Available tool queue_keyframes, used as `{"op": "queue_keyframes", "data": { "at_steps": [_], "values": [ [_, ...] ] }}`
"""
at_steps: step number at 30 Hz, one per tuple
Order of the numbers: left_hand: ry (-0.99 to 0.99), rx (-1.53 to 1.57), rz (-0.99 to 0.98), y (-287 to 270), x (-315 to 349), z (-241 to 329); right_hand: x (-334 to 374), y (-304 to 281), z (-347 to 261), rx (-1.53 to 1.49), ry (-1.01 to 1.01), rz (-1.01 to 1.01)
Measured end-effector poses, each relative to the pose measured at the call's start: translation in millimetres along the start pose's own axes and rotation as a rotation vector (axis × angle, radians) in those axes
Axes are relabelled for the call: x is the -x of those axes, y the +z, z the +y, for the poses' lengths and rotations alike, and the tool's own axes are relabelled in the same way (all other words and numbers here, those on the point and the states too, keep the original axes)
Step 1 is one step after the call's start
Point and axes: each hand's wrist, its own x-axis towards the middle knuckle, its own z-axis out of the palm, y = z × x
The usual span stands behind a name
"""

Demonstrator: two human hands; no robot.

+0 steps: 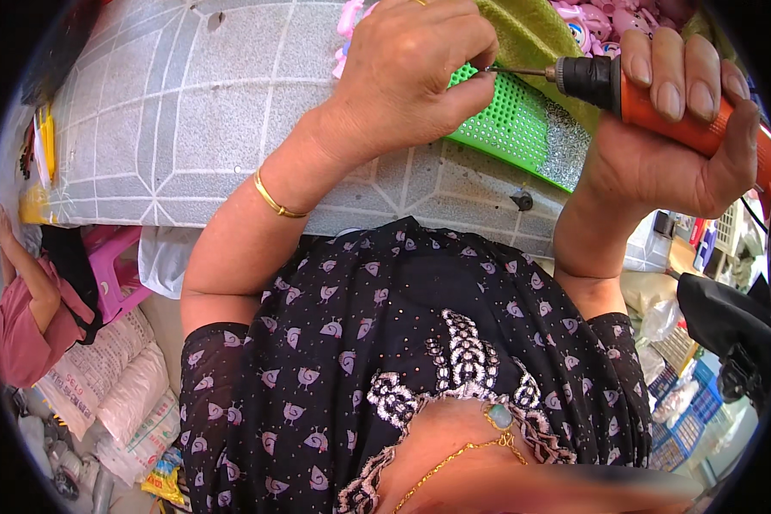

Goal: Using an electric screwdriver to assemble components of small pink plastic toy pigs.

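Note:
My right hand [668, 154] is wrapped round an orange electric screwdriver [647, 113] with a black collar. Its long thin bit [522, 71] points left, and the tip meets the thumb and fingertips of my left hand [415, 73]. Those fingers are pinched together; whatever small thing sits between them is too hidden to name. Beneath both lies a bright green perforated tray [514, 128], with many small silvery screws [565, 137] at its right part. Pink plastic [349, 30] shows beside my left hand's knuckles; whether I hold it cannot be told.
Pink toy parts [604, 21] are heaped at the far right, by a yellow-green cloth [531, 34]. A small dark object [521, 200] lies on the grey patterned tabletop [206, 111]. At left are another person's arm [30, 270], a pink stool [116, 274] and sacks [103, 377].

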Motion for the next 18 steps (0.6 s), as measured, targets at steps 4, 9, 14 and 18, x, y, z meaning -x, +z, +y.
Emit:
{"op": "queue_keyframes", "data": {
  "at_steps": [4, 9, 14, 18],
  "values": [
    [0.008, -0.021, -0.007, 1.8, -0.1, -1.2, 18.0, 71.2, 17.5, 0.281, -0.148, 0.396],
    [-0.004, -0.029, 0.000, 0.6, 0.5, 0.0, -0.2, 0.7, 2.2, 0.005, 0.004, -0.012],
    [-0.032, -0.061, -0.045, 0.3, 1.4, -0.7, 0.1, 2.9, 5.0, 0.029, -0.015, -0.027],
    [0.016, -0.082, -0.016, -0.6, 1.6, -1.1, -0.8, 3.7, 7.2, 0.010, 0.003, -0.021]
  ]
}}
